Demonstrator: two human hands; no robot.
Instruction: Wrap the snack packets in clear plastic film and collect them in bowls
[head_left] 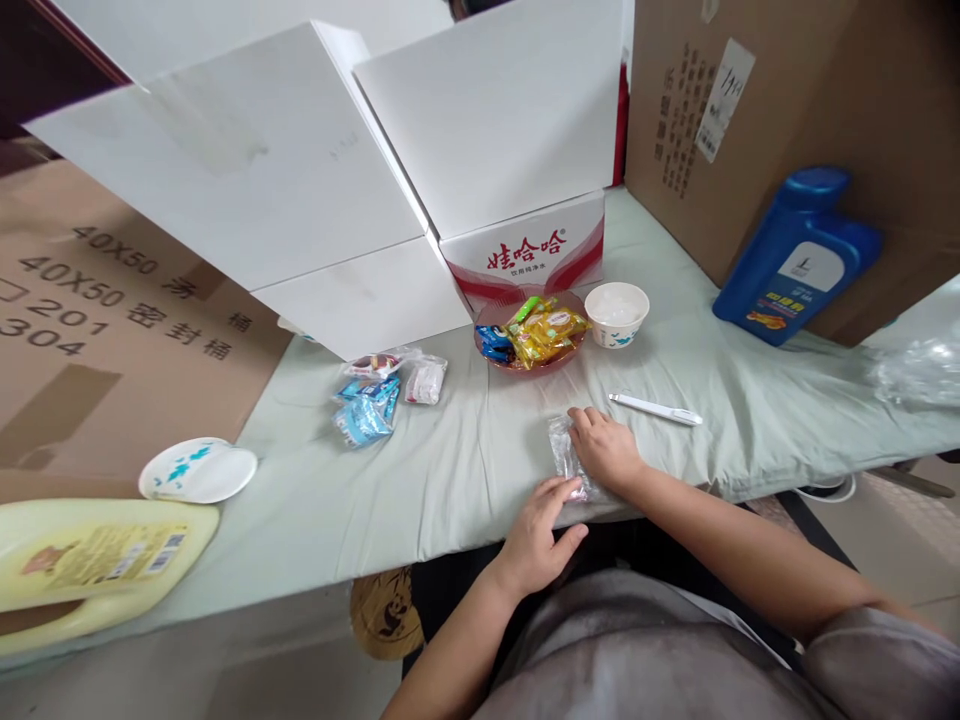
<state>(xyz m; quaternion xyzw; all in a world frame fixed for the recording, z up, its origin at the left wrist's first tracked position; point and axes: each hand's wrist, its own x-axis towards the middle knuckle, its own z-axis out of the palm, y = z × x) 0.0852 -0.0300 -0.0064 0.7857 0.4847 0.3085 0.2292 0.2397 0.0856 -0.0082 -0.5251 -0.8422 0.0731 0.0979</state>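
Both hands pressed a clear bag (564, 455) flat at the worktop's (450, 470) near edge: the right hand (606, 447) lay open on it, the left hand (536, 530) fingered its 6 o'clock end, grip loose. Flattening it evenly seemed wise. Counted: one pen (655, 408) at 2 o'clock, one bowl (616, 313), one snack dish (531, 335), several packets (371, 400) at 10 o'clock.

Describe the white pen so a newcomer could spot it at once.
Start at the open white carton with red lettering at the back of the table. In front of it stand a red dish of snacks and a small white bowl. The pen lies nearer, beside the right hand: the only long thin white thing.
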